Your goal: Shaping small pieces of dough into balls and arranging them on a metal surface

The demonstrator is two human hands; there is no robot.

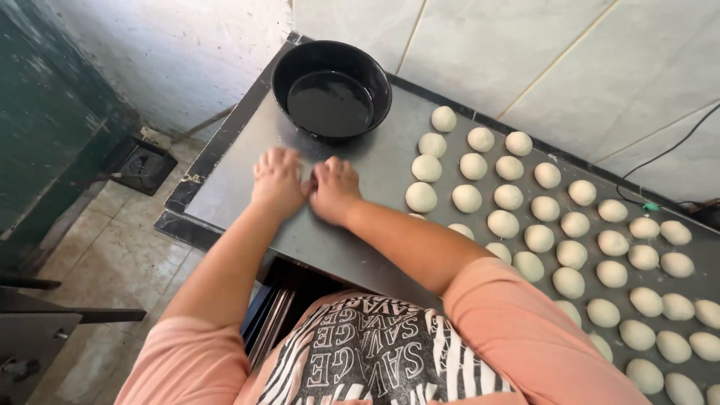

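Both hands down on the grey metal worktop (247, 187).
I see my left hand (278, 182) and right hand (334, 189) cupped palm-down, side by side, perhaps shaping dough; round black bowl (331, 91) close for reach.

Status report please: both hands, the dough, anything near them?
Left hand and right hand pressed side by side on metal table. Dough under palms hidden. Black bowl just beyond; dough balls to right.
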